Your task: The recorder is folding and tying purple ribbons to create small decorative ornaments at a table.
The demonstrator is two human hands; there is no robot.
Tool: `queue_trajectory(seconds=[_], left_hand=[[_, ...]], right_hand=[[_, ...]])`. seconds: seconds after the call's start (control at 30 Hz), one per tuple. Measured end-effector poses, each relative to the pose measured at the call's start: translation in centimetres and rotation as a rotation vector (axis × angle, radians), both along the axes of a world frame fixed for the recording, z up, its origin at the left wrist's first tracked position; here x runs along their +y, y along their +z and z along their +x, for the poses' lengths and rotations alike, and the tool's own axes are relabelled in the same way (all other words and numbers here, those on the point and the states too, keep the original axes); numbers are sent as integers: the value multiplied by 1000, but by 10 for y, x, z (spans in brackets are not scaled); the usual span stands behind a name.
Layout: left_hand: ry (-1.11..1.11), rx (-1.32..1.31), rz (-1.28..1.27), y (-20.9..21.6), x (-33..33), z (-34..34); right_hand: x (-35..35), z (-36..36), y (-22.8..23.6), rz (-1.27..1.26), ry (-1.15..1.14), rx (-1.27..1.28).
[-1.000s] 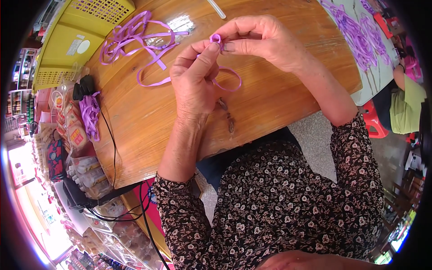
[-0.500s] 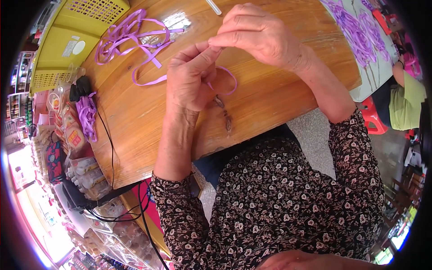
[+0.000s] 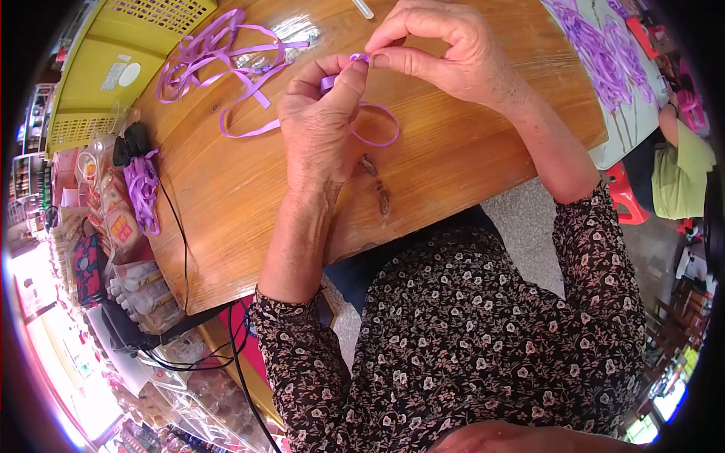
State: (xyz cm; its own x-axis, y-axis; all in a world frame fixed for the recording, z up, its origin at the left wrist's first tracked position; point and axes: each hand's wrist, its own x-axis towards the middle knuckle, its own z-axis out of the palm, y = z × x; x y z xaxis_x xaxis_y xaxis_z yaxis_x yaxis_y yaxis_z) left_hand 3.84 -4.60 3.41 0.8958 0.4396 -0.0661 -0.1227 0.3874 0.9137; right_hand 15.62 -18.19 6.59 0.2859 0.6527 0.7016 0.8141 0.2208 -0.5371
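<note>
Over the wooden table [image 3: 453,162], both my hands meet at a narrow purple ribbon [image 3: 361,57]. My left hand [image 3: 317,124] is closed on it, with a small fold of ribbon showing at the thumb and forefinger tips and another bit between the fingers. The thumb and forefinger of my right hand [image 3: 457,57] pinch at that same fold from the right. Below my left hand a thin loop of ribbon hangs out to the right, and a length runs left along the table. A tangled pile of purple ribbon [image 3: 263,100] lies beyond my left hand.
A yellow plastic basket [image 3: 106,75] stands at the far left. Near it are a shiny clear packet [image 3: 296,29], a hanging purple ribbon bundle [image 3: 140,189] and a black cable [image 3: 178,219]. More ribbon bundles [image 3: 596,60] lie on a pale table at right, near a person in yellow-green [image 3: 683,170].
My right hand has turned and opened slightly, its thumb now showing below the forefinger. A purple fold has come into sight at the fingertips of my left hand.
</note>
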Motion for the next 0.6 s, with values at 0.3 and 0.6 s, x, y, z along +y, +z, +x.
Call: queue_trajectory(seconds=[0.3, 0.6], left_hand=[[88, -38, 75, 2, -8, 1], [93, -92, 3, 3, -12, -1]], right_hand=[[2, 0, -14, 104, -15, -192], [3, -13, -12, 45, -36, 5]])
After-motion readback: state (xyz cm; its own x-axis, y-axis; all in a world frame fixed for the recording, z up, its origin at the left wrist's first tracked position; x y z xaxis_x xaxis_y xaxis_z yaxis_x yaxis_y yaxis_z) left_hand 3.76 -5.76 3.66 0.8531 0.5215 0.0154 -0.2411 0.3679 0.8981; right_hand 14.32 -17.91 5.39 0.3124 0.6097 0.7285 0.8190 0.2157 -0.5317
